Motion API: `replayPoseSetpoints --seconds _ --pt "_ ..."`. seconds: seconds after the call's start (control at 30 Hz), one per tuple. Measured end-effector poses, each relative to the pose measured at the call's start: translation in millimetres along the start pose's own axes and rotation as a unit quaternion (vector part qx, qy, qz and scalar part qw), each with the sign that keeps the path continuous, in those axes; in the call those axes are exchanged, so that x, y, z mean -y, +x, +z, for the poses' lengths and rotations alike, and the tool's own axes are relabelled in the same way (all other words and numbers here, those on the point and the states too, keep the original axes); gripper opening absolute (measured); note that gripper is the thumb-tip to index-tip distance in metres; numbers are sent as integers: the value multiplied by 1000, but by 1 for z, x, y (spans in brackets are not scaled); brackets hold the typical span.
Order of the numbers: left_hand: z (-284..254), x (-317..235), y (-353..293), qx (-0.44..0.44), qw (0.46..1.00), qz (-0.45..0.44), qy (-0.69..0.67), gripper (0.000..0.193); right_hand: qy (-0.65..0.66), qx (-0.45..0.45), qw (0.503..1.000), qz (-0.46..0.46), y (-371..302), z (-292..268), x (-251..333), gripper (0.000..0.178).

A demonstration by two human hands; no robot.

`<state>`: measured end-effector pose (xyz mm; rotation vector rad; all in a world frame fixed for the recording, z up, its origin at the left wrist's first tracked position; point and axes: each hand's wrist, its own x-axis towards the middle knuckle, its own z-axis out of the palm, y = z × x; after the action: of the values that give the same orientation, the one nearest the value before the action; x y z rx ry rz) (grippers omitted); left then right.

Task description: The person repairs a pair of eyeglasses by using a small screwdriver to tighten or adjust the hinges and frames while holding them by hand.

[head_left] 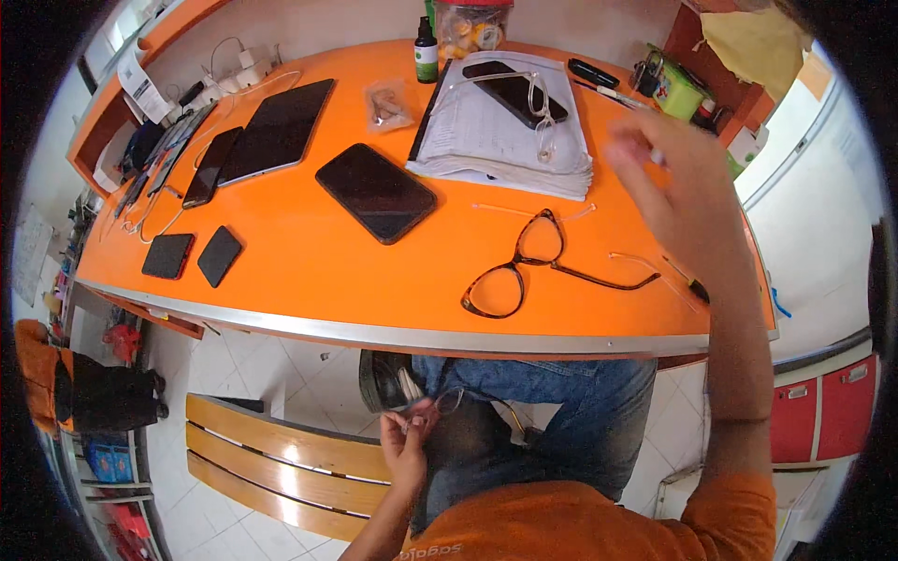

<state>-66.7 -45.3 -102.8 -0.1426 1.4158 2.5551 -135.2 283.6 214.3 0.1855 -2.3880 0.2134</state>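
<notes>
Orange worktop (309, 271) carries tortoiseshell glasses (524, 266); right hand (669, 178) (blurred, fingers apparently loosely open) hovers above; left hand (407, 439) pinches a small lens (449, 400) near the lap.

The curved laminate desk top (309, 271) is bright orange with a silver metal edge strip. The plastic-framed spectacles (524, 266) carry a brown tortoiseshell pattern (mottled dark and amber). The flat rectangular tablet (376, 192) is glossy black. The small dropper bottle (427, 51) is dark with a green label.
</notes>
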Motion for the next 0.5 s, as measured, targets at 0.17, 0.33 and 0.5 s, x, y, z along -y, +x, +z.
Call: replayPoseSetpoints --seconds 0.17,0.33,0.5 --pt "-3 2 6 19 990 71 124 24 -118 151 973 126 82 45 -19 46" --pt "1 -4 7 13 932 148 331 28 -93 231 964 96 92 75 -43 47" --pt "8 -19 0 1 853 214 477 40 84 247 961 93 64 46 -36 35"
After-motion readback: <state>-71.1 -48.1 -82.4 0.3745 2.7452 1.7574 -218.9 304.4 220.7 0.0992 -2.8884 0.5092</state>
